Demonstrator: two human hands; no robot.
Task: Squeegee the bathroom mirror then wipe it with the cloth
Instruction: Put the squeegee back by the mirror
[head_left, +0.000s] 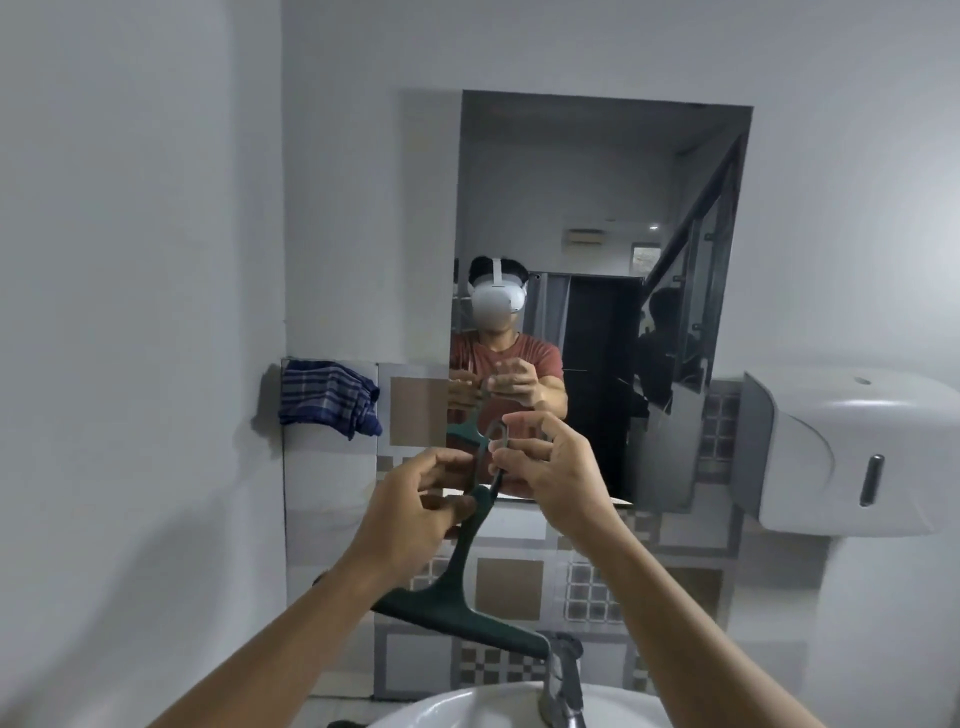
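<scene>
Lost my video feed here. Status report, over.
Both hands on squeegee: left hand and right hand at handle. Blade off mirror. Cloth hanging left. Faucet beside blade.

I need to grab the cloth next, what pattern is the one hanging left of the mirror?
Blue plaid cloth, best seen in the head view.

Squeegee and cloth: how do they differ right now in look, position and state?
The squeegee is dark green and rigid, held in front of the mirror with its blade end hanging down above the faucet. The left hand and right hand both have a grip on its handle end. The cloth is blue plaid, soft and bunched, hanging untouched on the tiled wall left of the mirror. Neither touches the glass.
</scene>
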